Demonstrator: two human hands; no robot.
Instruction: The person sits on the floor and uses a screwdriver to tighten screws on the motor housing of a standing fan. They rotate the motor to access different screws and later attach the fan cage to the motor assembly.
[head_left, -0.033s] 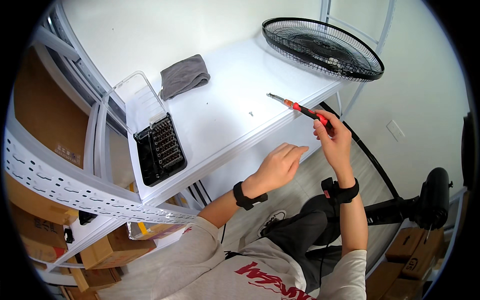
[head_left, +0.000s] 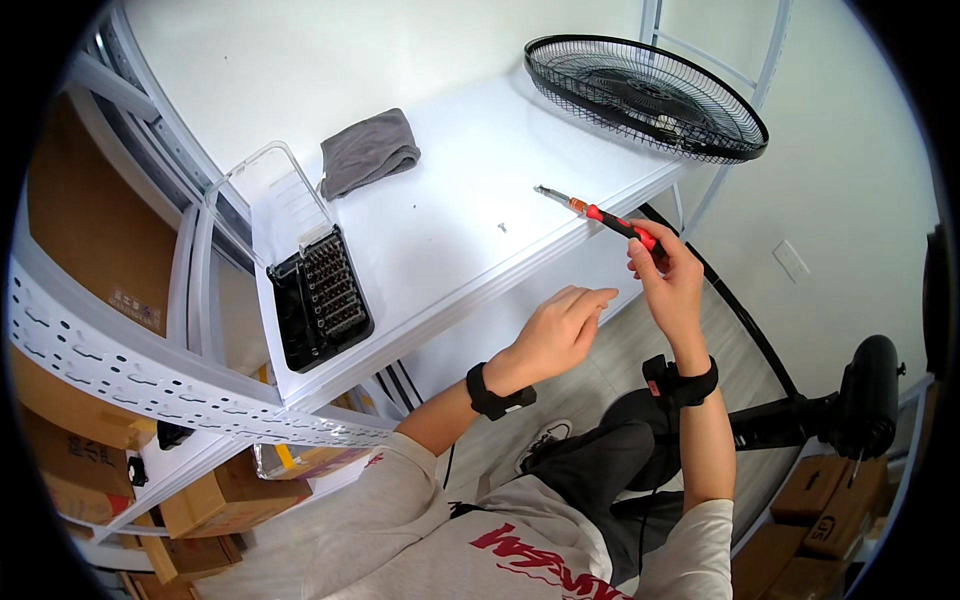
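My right hand (head_left: 668,275) grips the red and black handle of a screwdriver (head_left: 612,221). Its metal shaft points left and away, with the tip above the white shelf top near its front edge. In front of that edge, my left hand (head_left: 560,337) is closed, fingers bent and pressed together; whatever it may hold is hidden. A small screw (head_left: 502,228) lies on the shelf top, left of the screwdriver's tip. At the left, a black bit case (head_left: 322,300) filled with rows of bits stands with its clear lid (head_left: 268,195) raised.
A folded grey cloth (head_left: 370,152) lies behind the bit case on the white shelf (head_left: 450,190). The black wire fan grille (head_left: 648,98) rests at the far right, reaching past the edge. To my right is a black fan motor on its pole (head_left: 862,400). Cardboard boxes (head_left: 225,495) fill lower left shelves.
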